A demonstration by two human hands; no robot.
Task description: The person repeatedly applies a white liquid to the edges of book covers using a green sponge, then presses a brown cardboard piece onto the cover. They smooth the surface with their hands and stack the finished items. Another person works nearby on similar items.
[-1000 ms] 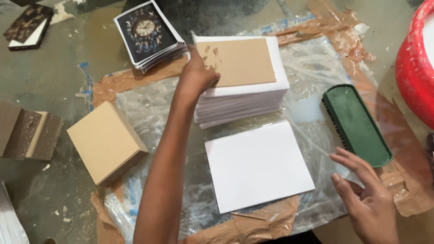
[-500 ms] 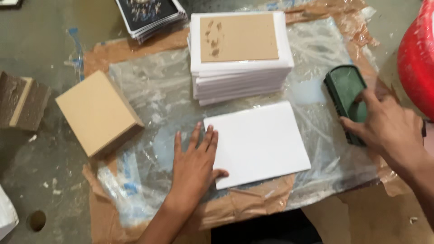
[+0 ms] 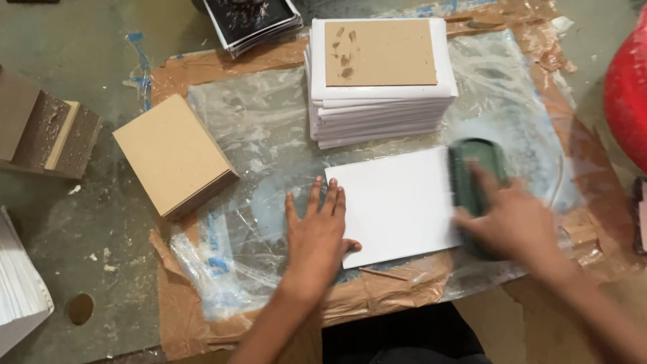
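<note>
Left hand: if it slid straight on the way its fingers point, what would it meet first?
Probably the tall stack of white sheets topped with a brown card. The left hand lies flat, fingers pointing away from the person over the clear plastic sheeting; the single white sheet lies alongside.

Small bookbinding workshop: stacked white sheets [image 3: 381,111], cardboard pile [image 3: 174,154], printed covers [image 3: 255,19], glue-smeared plastic sheeting [image 3: 249,135] taped over stained floor [image 3: 74,61].

Counts on the work surface

Two hands: left hand [image 3: 317,232], right hand [image 3: 515,226]. One green brush [image 3: 472,168]. One loose white sheet [image 3: 394,205]. One white stack [image 3: 381,111] topped by one brown board [image 3: 381,52]. One board stack [image 3: 174,154]. One printed stack [image 3: 256,17].
</note>
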